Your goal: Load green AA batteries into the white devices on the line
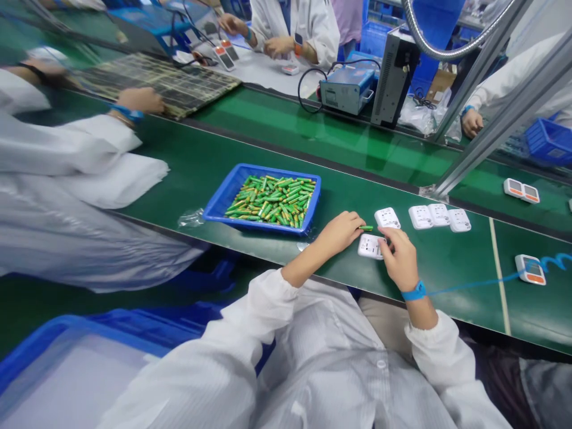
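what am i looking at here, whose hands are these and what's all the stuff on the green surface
This is one picture from a camera worn on a person's head, looking down at their own two hands over a green conveyor belt. No machine does the handling.

The left hand pinches a small green battery in its fingers. The right hand steadies a small white device lying back-up on the belt; a blue wrist strap with a coiled cord sits on that wrist.

To the left stands a blue tray heaped with more green batteries. To the right lie more white devices in a row, and two with orange trim, face-up, further on.

The other white sleeves belong to co-workers at the same line.
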{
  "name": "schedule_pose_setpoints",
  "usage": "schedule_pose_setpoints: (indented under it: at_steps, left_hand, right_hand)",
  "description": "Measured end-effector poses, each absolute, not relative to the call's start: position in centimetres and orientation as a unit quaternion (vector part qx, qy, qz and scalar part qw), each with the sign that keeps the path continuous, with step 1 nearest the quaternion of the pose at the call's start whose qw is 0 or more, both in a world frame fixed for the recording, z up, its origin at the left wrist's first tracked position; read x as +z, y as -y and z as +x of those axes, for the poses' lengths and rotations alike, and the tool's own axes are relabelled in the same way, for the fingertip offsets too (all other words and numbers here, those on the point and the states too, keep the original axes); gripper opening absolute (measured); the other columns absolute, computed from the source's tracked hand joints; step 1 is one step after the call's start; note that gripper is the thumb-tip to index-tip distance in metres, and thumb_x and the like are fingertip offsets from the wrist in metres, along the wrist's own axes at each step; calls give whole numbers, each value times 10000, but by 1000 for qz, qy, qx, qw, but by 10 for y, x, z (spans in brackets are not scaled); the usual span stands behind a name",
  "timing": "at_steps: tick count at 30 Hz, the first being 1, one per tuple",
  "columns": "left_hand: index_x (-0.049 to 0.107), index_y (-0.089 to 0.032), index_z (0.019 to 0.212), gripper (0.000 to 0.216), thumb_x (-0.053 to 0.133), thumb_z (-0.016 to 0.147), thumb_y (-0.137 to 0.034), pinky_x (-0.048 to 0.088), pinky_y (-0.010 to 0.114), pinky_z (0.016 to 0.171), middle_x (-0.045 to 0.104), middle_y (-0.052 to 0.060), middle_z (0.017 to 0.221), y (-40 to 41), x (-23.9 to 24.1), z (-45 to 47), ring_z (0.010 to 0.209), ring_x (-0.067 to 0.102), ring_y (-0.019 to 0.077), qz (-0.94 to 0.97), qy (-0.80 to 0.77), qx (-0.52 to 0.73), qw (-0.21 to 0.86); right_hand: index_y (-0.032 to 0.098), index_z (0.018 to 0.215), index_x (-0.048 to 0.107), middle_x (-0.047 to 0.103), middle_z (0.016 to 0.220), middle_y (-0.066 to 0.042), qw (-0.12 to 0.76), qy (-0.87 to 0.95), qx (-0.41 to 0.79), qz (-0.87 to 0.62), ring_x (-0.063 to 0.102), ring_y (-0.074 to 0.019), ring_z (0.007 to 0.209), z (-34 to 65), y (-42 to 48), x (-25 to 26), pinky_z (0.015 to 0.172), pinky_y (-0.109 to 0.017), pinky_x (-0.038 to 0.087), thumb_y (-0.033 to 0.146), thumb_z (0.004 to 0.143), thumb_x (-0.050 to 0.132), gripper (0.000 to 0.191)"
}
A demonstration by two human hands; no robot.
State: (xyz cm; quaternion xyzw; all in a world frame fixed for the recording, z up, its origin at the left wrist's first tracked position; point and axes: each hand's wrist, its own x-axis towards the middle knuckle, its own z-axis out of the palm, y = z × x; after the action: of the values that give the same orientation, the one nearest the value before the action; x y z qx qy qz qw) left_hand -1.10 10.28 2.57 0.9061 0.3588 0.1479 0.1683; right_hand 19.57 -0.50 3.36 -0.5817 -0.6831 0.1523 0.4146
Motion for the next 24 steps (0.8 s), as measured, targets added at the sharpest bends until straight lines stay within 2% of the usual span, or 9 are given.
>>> schedule_pose_setpoints:
  at_steps: [2, 6, 9, 11, 13, 16, 18, 24]
  left_hand:
    - [751, -170, 1252, 184, 631, 1120, -212, 545, 398, 1000, 742, 96, 1187, -97, 30, -13, 1094, 672, 265, 908, -348, 161, 168]
    - [722, -173, 1224, 186, 581, 1152, -270, 553, 419, 1006, 713, 102, 1165, -89, 42, -17, 1092, 659, 273, 914, -328, 168, 171]
    - [703, -195, 1223, 171, 573, 1158, -285, 559, 425, 1028, 696, 90, 1164, -84, 45, -21, 1113, 664, 273, 909, -324, 176, 194]
    - [686, -209, 1262, 172, 558, 1162, -268, 568, 405, 1041, 688, 79, 1202, -78, 40, -22, 1137, 677, 256, 892, -334, 200, 229]
    - [654, -222, 1366, 233, 529, 1171, -252, 581, 369, 1038, 679, 73, 1250, -71, 30, -22, 1149, 694, 230, 863, -352, 237, 275]
    - [599, -234, 1511, 348, 490, 1181, -243, 591, 349, 1047, 668, 78, 1279, -58, 12, -20, 1170, 705, 218, 829, -370, 274, 318]
    - [616, -237, 1518, 364, 475, 1182, -246, 584, 367, 1084, 666, 87, 1280, -51, 4, -18, 1207, 696, 230, 823, -374, 282, 322]
    - [659, -251, 1491, 354, 476, 1190, -282, 578, 378, 1097, 677, 93, 1284, -48, 1, -20, 1218, 692, 236, 824, -366, 280, 328]
  right_hand:
    - [222, 1286, 777, 793, 1308, -146, 383, 729, 158, -545, 740, -310, 1201, 195, -15, 37, 1048, -475, 606, 252, 1094, 609, 257]
    - [229, 1193, 769, 812, 1158, -116, 310, 783, 182, -507, 754, -294, 1088, 203, -38, 49, 978, -433, 616, 255, 1101, 618, 179]
    - [256, 1294, 760, 809, 1209, -104, 297, 796, 187, -492, 751, -293, 1132, 212, -32, 61, 1017, -436, 607, 285, 1131, 590, 237]
    - [272, 1410, 735, 795, 1250, -108, 315, 784, 188, -502, 746, -291, 1152, 217, -18, 64, 1024, -438, 607, 296, 1156, 542, 320]
    - [277, 1446, 726, 784, 1241, -106, 344, 748, 194, -533, 749, -279, 1134, 219, 1, 61, 1006, -426, 611, 296, 1169, 511, 352]
    - [262, 1339, 750, 791, 1198, -91, 386, 674, 232, -585, 772, -252, 1050, 217, 27, 45, 940, -398, 629, 311, 1159, 535, 285]
    - [252, 1271, 743, 806, 1184, -86, 414, 626, 253, -611, 790, -247, 1020, 212, 40, 33, 911, -390, 643, 337, 1141, 576, 228]
    - [261, 1203, 776, 854, 1190, -93, 462, 565, 177, -660, 821, -279, 1084, 195, 49, 22, 1006, -447, 653, 378, 1096, 676, 187]
